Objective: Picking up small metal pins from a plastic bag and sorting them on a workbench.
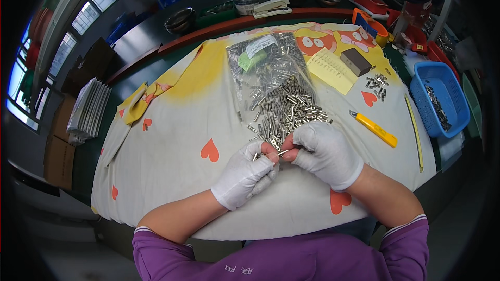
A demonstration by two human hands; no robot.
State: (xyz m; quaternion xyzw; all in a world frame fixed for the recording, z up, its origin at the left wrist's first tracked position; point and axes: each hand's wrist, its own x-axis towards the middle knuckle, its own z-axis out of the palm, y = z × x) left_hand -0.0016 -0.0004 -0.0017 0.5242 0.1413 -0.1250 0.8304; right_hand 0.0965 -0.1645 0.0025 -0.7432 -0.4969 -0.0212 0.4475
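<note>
Both hands wear white gloves with bare fingertips, and they meet just below a heap of small silvery metal parts (pixel 291 109). The fingers of my left hand (pixel 245 174) are closed on small metal parts; one end pokes out beside the thumb. Between the two sets of fingertips lies a small slim metal part (pixel 283 152), which my right hand (pixel 328 153) pinches from the right. The heap spills from a clear plastic bag (pixel 242 78) holding more of these parts, a green piece and a white label. My palms and the curled fingers are mostly hidden.
A yellow utility knife (pixel 376 130) lies right of my right hand. Beyond it are a small group of metal parts (pixel 377 84), a yellow note (pixel 330 70), a dark block (pixel 355 61) and a blue basket (pixel 423 105). A patterned cloth (pixel 172 171) covers the table.
</note>
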